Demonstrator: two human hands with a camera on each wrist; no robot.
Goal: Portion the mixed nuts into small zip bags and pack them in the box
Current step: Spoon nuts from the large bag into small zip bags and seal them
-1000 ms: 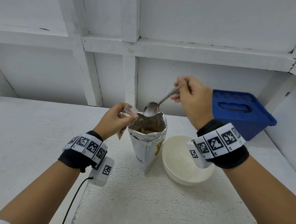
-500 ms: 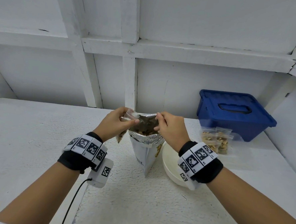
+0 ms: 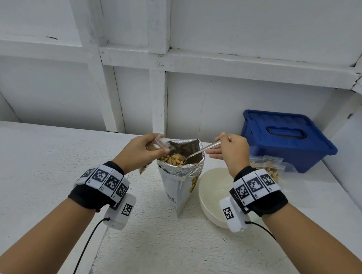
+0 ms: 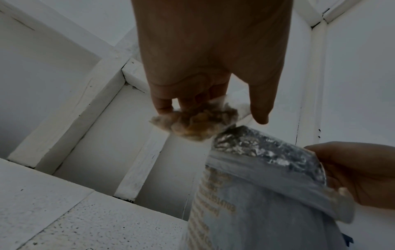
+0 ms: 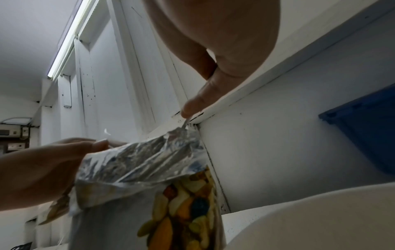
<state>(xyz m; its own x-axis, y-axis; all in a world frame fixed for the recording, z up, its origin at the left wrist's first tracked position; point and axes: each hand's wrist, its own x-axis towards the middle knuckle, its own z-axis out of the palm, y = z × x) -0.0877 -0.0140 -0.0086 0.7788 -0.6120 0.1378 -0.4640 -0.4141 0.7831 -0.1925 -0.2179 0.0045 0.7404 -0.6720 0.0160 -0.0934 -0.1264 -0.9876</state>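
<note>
A silver foil nut bag (image 3: 179, 179) (image 5: 141, 162) stands open on the white counter, with nuts (image 3: 173, 159) showing inside. My left hand (image 3: 142, 150) (image 4: 213, 108) holds a small clear zip bag (image 3: 159, 142) (image 4: 196, 121), partly filled with nuts, at the foil bag's left rim. My right hand (image 3: 228, 149) (image 5: 192, 108) pinches the handle of a metal spoon (image 3: 198, 153), whose bowl reaches down among the nuts. Filled zip bags (image 3: 267, 168) lie in front of the blue lidded box (image 3: 285, 141) at the right.
A white bowl (image 3: 212, 194) sits just right of the foil bag, under my right wrist. A white panelled wall (image 3: 179, 83) runs behind the counter. Cables hang from both wrist cameras.
A second ago the right hand held the spoon high above the bag. It then dropped to the bag's mouth, and now has drawn back to the right with the spoon's bowl in the nuts.
</note>
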